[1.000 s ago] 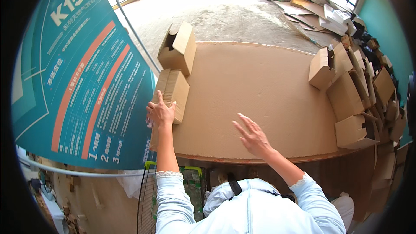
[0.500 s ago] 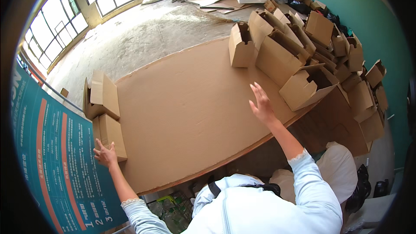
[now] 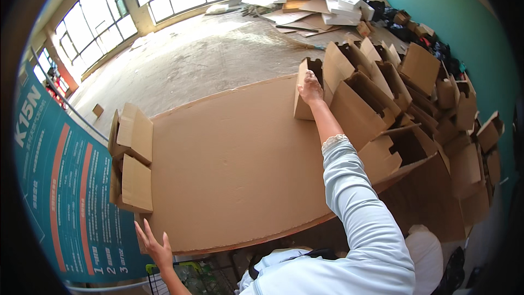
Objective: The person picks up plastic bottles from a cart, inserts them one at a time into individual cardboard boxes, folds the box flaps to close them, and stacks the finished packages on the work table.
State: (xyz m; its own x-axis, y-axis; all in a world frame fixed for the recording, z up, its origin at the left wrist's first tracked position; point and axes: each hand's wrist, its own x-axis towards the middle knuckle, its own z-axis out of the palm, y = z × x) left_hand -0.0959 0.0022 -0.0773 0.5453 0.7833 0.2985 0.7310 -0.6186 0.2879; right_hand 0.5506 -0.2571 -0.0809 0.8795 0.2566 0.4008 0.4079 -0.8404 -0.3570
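At the far right part of the table, my right hand [image 3: 310, 88] grips the near upper edge of a small open-topped cardboard box [image 3: 303, 110], its fingers bent over the rim. This box stands upright beside a cluster of other open boxes [image 3: 357, 101]. My left hand [image 3: 156, 246] is held at the table's near left corner with fingers spread and nothing in them. Just beyond it sits a small cardboard box [image 3: 136, 183] with a raised flap. Another box [image 3: 136, 131] of the same kind stands right behind that one.
A brown cardboard sheet [image 3: 234, 164] covers the table. A teal printed banner [image 3: 71, 196] borders its left side. More boxes pile up on the right along a teal wall [image 3: 469, 27]. Foam and flattened cardboard [image 3: 311, 13] lie on the far floor, with a broom [image 3: 297, 42] nearby.
My right hand has reached away from me and taken hold of the small box at the far right. My left hand has left the near left box and drawn back toward me.
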